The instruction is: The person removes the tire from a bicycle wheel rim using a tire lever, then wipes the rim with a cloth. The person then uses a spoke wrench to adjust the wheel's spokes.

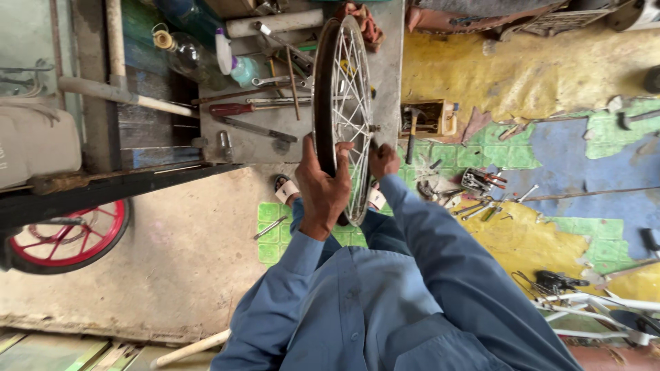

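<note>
spoked wheel (342, 117) upright on edge against the front of the table (392, 62), between both hands. left hand (323, 189) wrapped closed around the dark rim, grip firm on the near edge. right hand (383, 160) behind the spokes near the hub, grip state impossible to tell. hammer (411, 134) just beside, red wheel (69, 237) well apart.
</note>
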`<state>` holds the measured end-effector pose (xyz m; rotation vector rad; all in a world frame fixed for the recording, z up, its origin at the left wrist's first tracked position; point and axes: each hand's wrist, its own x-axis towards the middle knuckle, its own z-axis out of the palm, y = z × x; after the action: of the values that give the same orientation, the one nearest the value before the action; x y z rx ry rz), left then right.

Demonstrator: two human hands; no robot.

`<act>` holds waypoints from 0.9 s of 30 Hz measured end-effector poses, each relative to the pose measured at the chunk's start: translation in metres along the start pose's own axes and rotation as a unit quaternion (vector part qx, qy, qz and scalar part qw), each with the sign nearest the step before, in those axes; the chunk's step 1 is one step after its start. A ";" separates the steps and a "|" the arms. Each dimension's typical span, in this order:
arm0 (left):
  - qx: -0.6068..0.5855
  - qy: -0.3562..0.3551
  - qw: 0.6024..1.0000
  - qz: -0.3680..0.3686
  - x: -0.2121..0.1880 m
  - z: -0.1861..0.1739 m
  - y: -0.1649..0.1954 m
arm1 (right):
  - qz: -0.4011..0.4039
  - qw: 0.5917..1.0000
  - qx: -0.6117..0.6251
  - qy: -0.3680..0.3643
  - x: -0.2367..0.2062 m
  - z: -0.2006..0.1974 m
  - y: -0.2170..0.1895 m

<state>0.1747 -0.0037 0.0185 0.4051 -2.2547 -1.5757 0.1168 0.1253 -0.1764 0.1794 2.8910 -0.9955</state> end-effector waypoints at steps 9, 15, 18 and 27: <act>-0.015 -0.005 0.998 -0.061 0.002 -0.012 -0.006 | 0.182 0.961 0.111 -0.175 -0.046 -0.024 0.005; -0.029 -0.005 0.998 -0.058 0.000 -0.011 -0.009 | 0.122 0.981 0.052 -0.139 -0.034 -0.013 0.004; -0.022 0.005 0.999 -0.046 -0.007 -0.008 -0.009 | 0.060 0.995 -0.003 -0.077 -0.021 -0.005 0.003; -0.033 0.019 0.999 -0.035 -0.006 -0.017 -0.013 | 0.117 0.983 0.065 -0.130 -0.060 -0.016 0.015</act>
<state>0.1881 -0.0192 0.0110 0.4973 -2.1750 -1.6587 0.1778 0.1418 -0.1668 0.3585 2.5048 -1.0741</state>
